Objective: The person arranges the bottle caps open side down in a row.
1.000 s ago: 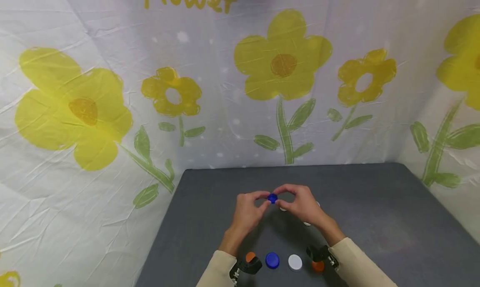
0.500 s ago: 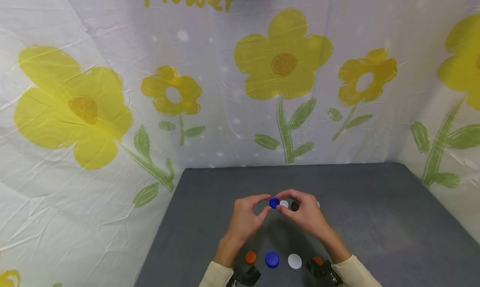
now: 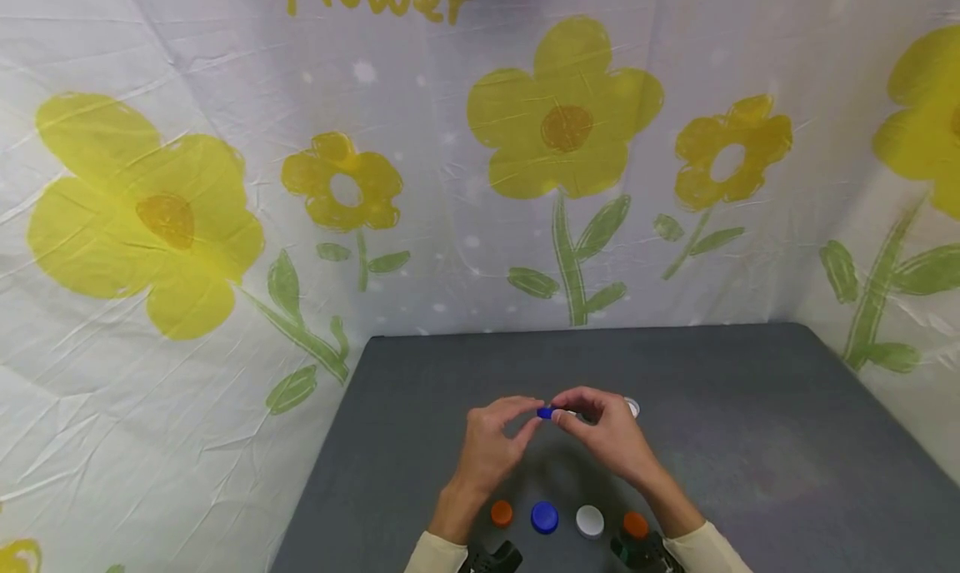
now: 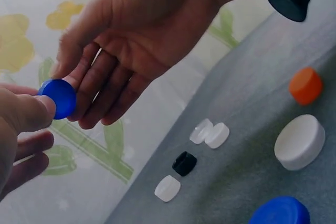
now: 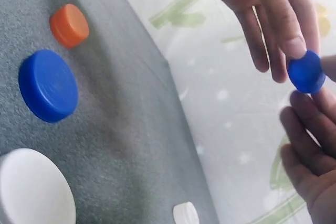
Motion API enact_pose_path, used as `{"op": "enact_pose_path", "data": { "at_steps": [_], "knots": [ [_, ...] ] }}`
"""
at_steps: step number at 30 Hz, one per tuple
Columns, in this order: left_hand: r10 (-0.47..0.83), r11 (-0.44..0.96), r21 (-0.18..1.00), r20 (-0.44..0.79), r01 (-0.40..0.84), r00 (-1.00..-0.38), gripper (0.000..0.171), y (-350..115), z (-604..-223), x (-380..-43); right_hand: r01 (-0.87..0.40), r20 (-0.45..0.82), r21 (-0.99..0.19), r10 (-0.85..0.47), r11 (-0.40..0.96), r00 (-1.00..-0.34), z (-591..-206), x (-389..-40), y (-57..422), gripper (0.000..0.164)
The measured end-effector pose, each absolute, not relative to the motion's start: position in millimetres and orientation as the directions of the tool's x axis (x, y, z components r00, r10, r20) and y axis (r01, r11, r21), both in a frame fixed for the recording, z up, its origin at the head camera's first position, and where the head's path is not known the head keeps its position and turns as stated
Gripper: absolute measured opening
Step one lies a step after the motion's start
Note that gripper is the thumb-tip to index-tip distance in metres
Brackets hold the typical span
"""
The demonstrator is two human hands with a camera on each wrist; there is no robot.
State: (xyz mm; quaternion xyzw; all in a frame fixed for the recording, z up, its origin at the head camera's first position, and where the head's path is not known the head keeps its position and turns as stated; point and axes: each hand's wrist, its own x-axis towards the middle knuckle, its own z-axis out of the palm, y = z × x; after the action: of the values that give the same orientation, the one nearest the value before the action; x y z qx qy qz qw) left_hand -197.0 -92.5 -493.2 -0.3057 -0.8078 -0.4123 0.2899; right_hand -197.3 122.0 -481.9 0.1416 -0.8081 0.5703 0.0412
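Note:
Between my hands, above the table, is a small blue bottle cap (image 3: pixel 545 412). My left hand (image 3: pixel 489 441) pinches its left side with thumb and index finger. On the other side my right hand (image 3: pixel 606 431) pinches it too, thumb in front. In the left wrist view the blue cap (image 4: pixel 59 99) shows its round face, with the left thumb over its lower left part. The right wrist view has the same blue cap (image 5: pixel 306 72) between the thumbs. Its far side is hidden by fingers.
On the grey table (image 3: pixel 420 390), a near row holds an orange cap (image 3: pixel 502 513), a larger blue cap (image 3: pixel 544 517), a white cap (image 3: pixel 590 521) and another orange cap (image 3: pixel 635 524). Farther back are small white caps (image 4: pixel 168 188) and a black cap (image 4: pixel 185 163). A flower-printed cloth (image 3: pixel 435 248) hangs behind.
Both hands have come slightly down and nearer with the small blue cap, which has tilted from face-on to edge-on in the head view. The near row of caps has not moved.

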Motion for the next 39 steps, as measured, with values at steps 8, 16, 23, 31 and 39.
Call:
{"op": "enact_pose_path", "data": {
  "at_steps": [8,16,23,31,39],
  "knots": [
    [0.124,0.349,0.792,0.491,0.501,-0.862,0.017,-93.6,-487.3,-189.4,-0.49,0.489,-0.8,-0.098,0.347,-0.867,-486.5,-191.7,117.0,0.03],
    [0.112,0.224,0.911,0.329,0.346,-0.938,0.014,-99.0,-483.9,-190.7,-0.713,0.711,-0.614,-0.156,0.337,-0.686,-497.3,-194.5,110.8,0.045],
    [0.163,0.234,0.919,0.284,0.317,-0.945,0.02,-103.2,-482.0,-189.2,-0.728,0.742,-0.572,-0.139,0.378,-0.655,-500.2,-192.6,108.6,0.041],
    [0.201,0.317,0.817,0.439,0.482,-0.876,0.029,-107.5,-475.4,-186.7,-0.66,0.676,-0.608,-0.147,0.442,-0.722,-493.4,-191.2,108.3,0.034],
    [0.242,0.467,0.692,0.499,0.551,-0.832,0.026,-119.1,-479.7,-187.5,-0.612,0.586,-0.646,-0.218,0.457,-0.781,-492.9,-194.3,96.6,0.029]
  ]
}}
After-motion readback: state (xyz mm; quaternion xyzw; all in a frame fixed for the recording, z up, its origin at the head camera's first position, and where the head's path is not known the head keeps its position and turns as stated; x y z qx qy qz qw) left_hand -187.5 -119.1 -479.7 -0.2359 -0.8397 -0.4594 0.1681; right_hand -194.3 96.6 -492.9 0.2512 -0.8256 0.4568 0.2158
